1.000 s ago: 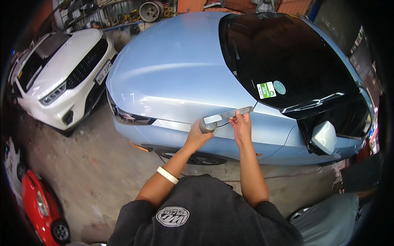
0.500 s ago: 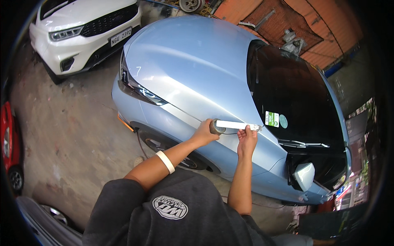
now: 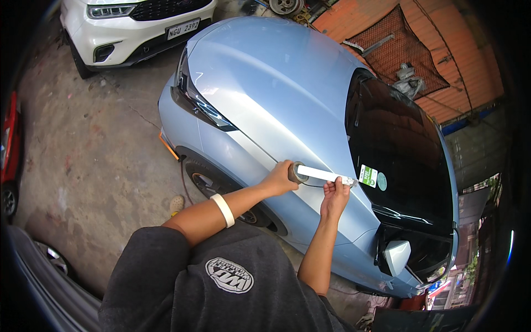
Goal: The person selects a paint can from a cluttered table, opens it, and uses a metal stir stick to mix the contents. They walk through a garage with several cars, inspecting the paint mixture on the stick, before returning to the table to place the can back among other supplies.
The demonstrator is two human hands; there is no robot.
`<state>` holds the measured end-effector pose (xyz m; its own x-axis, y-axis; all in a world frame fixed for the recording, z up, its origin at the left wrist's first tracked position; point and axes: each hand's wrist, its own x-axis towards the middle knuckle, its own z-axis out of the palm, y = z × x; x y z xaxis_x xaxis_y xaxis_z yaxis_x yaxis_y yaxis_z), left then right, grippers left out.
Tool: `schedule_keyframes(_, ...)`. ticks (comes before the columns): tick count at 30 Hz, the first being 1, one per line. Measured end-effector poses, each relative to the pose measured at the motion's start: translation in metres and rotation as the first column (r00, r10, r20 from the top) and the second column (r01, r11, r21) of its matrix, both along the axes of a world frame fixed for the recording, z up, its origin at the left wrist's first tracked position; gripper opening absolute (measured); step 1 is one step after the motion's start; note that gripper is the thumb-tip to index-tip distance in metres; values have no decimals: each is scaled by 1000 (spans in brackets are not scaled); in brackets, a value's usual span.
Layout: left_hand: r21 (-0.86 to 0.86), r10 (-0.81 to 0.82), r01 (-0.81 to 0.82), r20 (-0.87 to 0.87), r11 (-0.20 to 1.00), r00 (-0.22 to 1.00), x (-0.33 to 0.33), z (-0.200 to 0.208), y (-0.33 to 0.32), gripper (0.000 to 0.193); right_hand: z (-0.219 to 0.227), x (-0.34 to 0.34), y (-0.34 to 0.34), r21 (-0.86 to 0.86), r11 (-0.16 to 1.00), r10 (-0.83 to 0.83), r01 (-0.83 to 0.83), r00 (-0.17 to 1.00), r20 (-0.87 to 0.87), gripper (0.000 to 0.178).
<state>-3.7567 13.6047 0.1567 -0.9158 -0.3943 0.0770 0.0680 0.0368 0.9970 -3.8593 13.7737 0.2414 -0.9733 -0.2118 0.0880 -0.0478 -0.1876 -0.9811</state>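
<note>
Head view: my left hand (image 3: 279,180) has its grip wrapped around the tape roll (image 3: 297,172), my right hand (image 3: 333,196) pinches the free end of the white tape strip (image 3: 327,175), pulled taut just over the light-blue car (image 3: 265,94) fender. Beyond, two stickers (image 3: 371,177) sit low on its windscreen: one white-green rectangle, one green round. Three cars: blue, a white car (image 3: 130,25), and a red car (image 3: 10,160) cut off at left

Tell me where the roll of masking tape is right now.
In the head view the roll of masking tape sits just right of centre, gripped in the left hand against the light-blue car's fender, its strip pulled rightward to the right hand.
</note>
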Motion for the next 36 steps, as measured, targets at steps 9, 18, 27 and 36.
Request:
schedule_keyframes(9,-29,16,-16,-27,999,1000,6,1,-2,78,11,10,-4,57,998,14,-9,997,-76,16)
schedule_keyframes(18,-81,80,-90,-117,993,990,90,25,-8,72,40,83,-34,321,898,368,-302,914,-169,14)
schedule_keyframes(27,-146,434,-426,24,893,901,262,-3,-24,74,56,187,-121,822,333,940,-463,89,-330,13)
schedule_keyframes(36,-220,719,-696,44,684,693,414,-21,-87,74,36,320,-245,771,112,912,-627,-243,-331,12)
